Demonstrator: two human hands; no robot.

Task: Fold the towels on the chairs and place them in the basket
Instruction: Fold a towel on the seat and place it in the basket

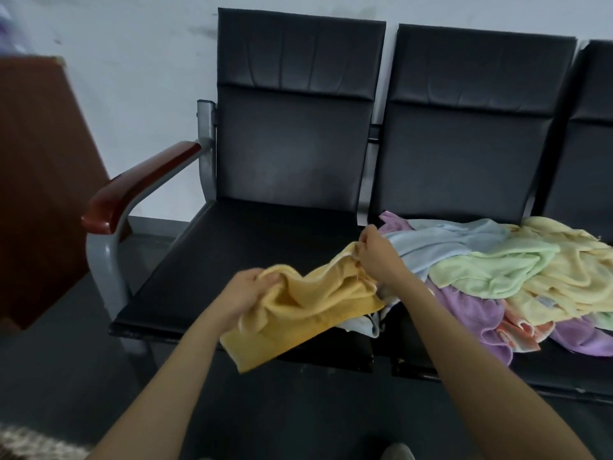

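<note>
Closest in, both forearms reach out over the front edge of the black chair point(232, 254). The left hand point(243, 290) has its fingers bunched into one end of the yellow towel point(308, 313). The right hand point(378, 257) pinches the towel's far edge, up near what looks like a corner, so both hands are gripping cloth.

The towel hangs crumpled between them, with its lower part drooping past the front of the seat, nowhere near flat. It looks like soft, light terry with zero stiffness, so it'll probably sag anywhere it isn't held. Best bet is likely to walk the fingers along the hem to two corners of one side and let it drop open.

Just behind the right hand, the pile of towels point(497, 270) (blue, green, pale yellow, purple, orange) sprawls loose across the next chair. Past that are the chair backs and a scuffed wall. No basket in view.
</note>
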